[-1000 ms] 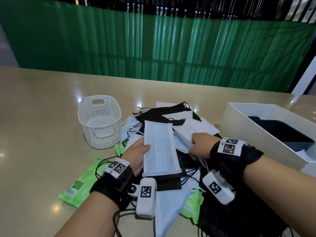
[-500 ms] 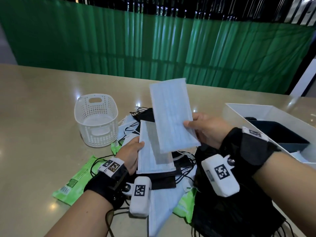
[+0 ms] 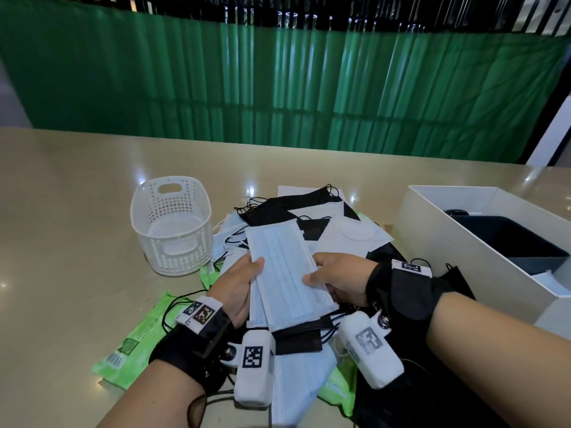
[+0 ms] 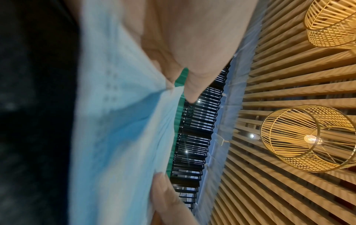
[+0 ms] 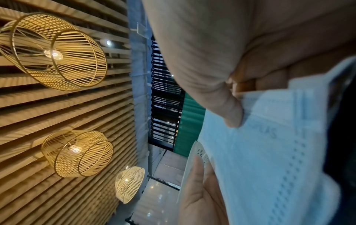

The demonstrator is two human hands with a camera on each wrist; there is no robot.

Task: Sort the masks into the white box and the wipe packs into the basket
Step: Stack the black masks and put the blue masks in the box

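Both hands hold a small stack of light blue masks (image 3: pixel 285 273) above the pile in the middle of the table. My left hand (image 3: pixel 244 282) grips the stack's left edge, thumb on top. My right hand (image 3: pixel 333 279) pinches the right edge, its thumb pressing the top mask (image 5: pixel 265 152). The left wrist view shows the blue masks (image 4: pixel 119 121) between thumb and fingers. Beneath lie black masks (image 3: pixel 278 208) and white masks (image 3: pixel 349 236). Green wipe packs (image 3: pixel 139 335) lie at the left and under the pile. The white basket (image 3: pixel 171 223) stands left; the white box (image 3: pixel 438 242) stands right.
The beige table (image 3: pixel 61 211) stretches to the left and back, ending at a green corrugated wall (image 3: pixel 278 88). The white box holds a dark inner tray (image 3: pixel 506 236). Black mask loops trail around the wrists.
My right hand brought the lifted blue mask down onto the one in my left hand. Both hands now hold the masks together as a stack.
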